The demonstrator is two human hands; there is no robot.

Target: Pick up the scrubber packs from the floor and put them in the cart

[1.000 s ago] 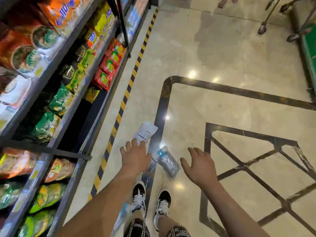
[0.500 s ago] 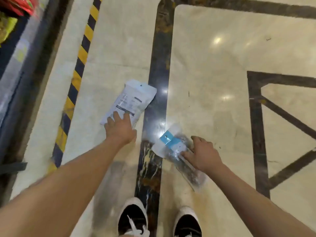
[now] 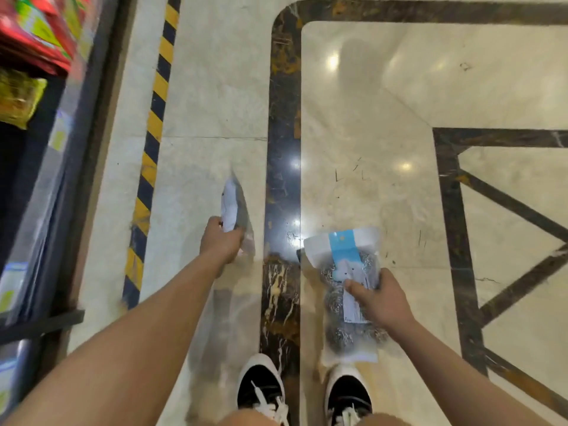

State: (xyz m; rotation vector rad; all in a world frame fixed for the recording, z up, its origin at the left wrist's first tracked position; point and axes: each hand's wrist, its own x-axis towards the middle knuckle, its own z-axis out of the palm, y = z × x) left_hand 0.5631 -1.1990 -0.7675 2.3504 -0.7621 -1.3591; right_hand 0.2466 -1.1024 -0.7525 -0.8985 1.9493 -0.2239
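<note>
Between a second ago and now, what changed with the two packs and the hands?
Both hands went down from open above the floor to the packs and took hold. The left hand now grips the white pack, turned edge-on; the right hand grips the blue-labelled scrubber pack, seemingly lifted. The view tipped downward. The feet stayed astride the dark floor strip.

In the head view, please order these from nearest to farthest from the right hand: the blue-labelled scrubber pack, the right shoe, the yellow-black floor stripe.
1. Blue-labelled scrubber pack, gripped in the right hand.
2. Right shoe, below the hand.
3. Yellow-black floor stripe, far left by the shelves.
</note>
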